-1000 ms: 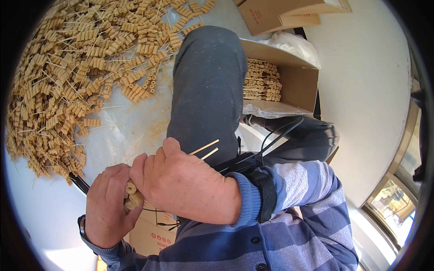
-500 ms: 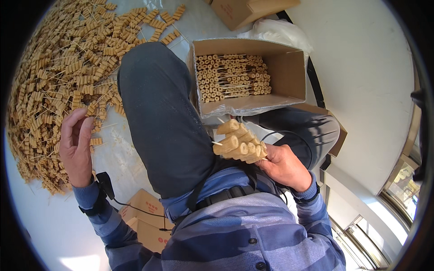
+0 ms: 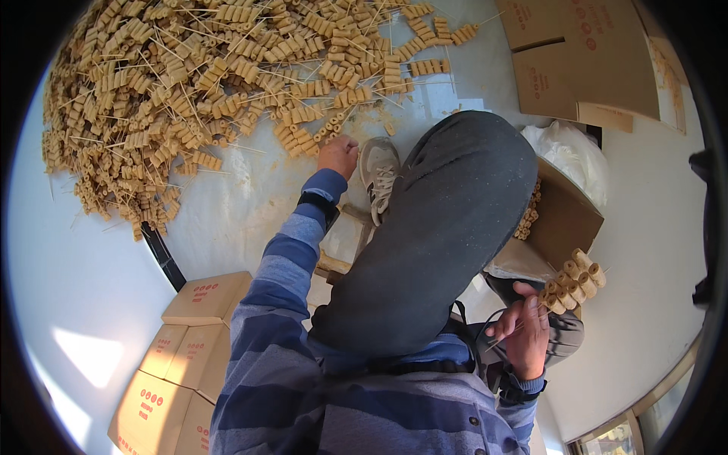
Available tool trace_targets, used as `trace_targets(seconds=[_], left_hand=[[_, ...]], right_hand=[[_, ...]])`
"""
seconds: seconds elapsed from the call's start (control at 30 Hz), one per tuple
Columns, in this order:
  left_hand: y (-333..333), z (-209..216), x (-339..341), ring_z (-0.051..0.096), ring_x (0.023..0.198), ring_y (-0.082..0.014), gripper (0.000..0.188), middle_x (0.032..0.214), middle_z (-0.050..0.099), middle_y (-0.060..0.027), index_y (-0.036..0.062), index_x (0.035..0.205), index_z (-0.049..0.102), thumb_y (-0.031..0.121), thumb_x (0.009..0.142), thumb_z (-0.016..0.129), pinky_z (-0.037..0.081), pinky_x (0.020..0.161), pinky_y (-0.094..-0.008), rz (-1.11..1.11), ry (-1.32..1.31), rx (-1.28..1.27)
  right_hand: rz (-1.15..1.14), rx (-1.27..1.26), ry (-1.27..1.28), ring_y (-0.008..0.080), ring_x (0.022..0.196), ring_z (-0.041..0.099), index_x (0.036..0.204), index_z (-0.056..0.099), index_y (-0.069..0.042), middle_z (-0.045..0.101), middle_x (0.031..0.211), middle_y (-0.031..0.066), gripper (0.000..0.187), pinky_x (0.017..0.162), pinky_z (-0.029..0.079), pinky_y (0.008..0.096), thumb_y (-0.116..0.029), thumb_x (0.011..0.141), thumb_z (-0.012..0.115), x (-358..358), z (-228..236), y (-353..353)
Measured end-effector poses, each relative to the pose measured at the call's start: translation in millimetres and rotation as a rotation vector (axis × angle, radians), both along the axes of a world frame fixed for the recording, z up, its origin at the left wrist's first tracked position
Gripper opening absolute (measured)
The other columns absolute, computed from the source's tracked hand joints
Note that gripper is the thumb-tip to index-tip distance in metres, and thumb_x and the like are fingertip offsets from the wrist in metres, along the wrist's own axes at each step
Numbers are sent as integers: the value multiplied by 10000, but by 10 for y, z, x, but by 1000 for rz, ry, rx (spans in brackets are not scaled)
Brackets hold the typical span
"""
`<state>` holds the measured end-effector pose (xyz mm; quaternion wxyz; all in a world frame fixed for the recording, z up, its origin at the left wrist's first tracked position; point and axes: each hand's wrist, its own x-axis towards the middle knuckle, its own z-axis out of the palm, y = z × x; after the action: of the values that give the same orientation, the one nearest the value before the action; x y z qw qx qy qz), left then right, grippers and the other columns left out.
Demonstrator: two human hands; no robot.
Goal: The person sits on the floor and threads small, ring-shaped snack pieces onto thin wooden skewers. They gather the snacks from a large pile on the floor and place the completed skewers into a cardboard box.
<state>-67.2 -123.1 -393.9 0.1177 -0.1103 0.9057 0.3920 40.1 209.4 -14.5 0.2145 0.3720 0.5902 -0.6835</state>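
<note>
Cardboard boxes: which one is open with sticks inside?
The brown box by the person's right knee; its top is open, skewers inside. The stacked boxes at lower left are shut.

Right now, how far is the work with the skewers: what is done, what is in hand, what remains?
Done: some filled skewers lie in the open carton. In hand: the right hand holds a bundle of skewers beside that carton, while the left hand reaches the edge of the pile. Left: most of it, since the large pile covers the floor.
</note>
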Motion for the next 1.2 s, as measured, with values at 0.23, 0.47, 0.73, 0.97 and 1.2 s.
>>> trace_targets(seconds=[0.23, 0.47, 0.73, 0.97, 1.2], left_hand=[[553, -220, -376, 657, 982, -341, 225, 1093, 649, -151, 111, 1079, 673, 166, 862, 690, 539, 824, -436, -63, 31, -23], [751, -311, -767, 612, 1082, -412, 234, 1233, 566, -226, 48, 1098, 635, 40, 895, 518, 524, 908, -484, -464, -150, -167], [812, -279, -842, 612, 1130, -426, 246, 1258, 564, -251, 9, 1107, 644, 26, 909, 500, 523, 946, -487, -431, -276, -183], [893, -439, -890, 618, 1136, -422, 221, 1211, 614, -251, -12, 1056, 655, 47, 901, 510, 524, 952, -469, -426, -287, -131], [473, 86, -1005, 696, 891, -321, 194, 1092, 636, -206, -21, 1025, 577, 131, 906, 602, 581, 828, -412, -12, -440, 341]], right_hand=[[-25, 100, -56, 169, 560, 582, 1294, 522, 3, 539, 660, 57, 392, 536, 542, 306, -310, 1103, 384, -134, -78, -123], [16, 175, 22, 75, 448, 361, 1222, 588, -1, 420, 554, -8, 334, 424, 292, 230, -281, 1087, 465, -34, 36, 130], [65, 266, -41, 76, 422, 356, 1197, 593, 28, 391, 501, -22, 364, 429, 307, 231, -300, 1079, 488, 67, 56, 296], [65, 253, -75, 86, 395, 354, 1192, 579, 21, 373, 489, -18, 339, 410, 314, 238, -279, 1084, 462, 18, -39, 343], [24, 195, -140, 91, 419, 353, 1201, 577, 20, 388, 514, -8, 320, 437, 332, 236, -252, 1089, 452, -16, -91, 405]])
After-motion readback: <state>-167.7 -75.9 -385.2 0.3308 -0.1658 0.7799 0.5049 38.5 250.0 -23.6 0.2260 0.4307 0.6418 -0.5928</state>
